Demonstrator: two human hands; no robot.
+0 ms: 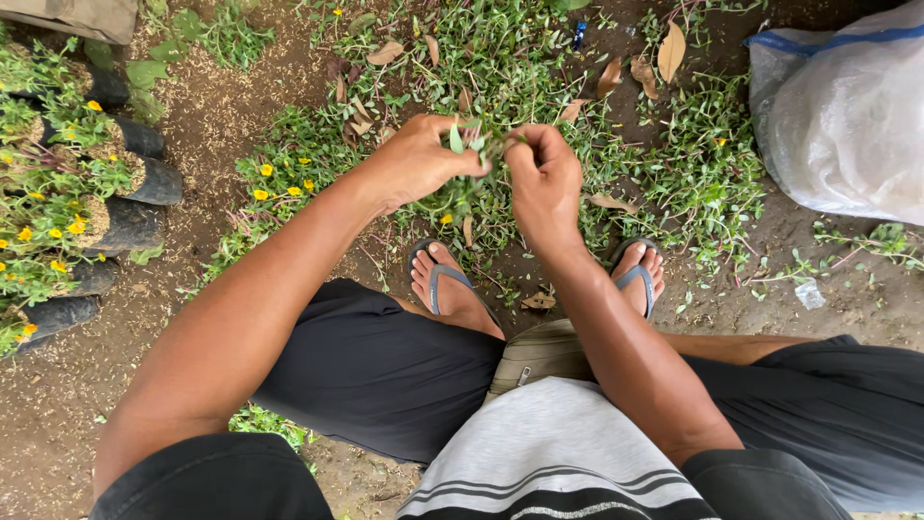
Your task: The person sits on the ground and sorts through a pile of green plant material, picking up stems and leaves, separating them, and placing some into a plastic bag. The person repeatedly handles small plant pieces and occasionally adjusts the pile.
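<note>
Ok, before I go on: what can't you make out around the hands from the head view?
- Sprig: held between left hand and right hand; fingers cover its stem, so length and break point are hidden.
- White plastic sack: cut off by the right edge; contents unclear through the plastic.
- Black nursery bags: cut off by the left edge, count uncertain.
- Small blue item among the ground plants: too small to identify.

An outdoor plant nursery or garden plot: bare brown soil ground [221, 116], low green creeping plants with small yellow flowers [289, 164], black plastic grow bags of seedlings [135, 183], and a translucent white plastic sack [847, 125].
</note>
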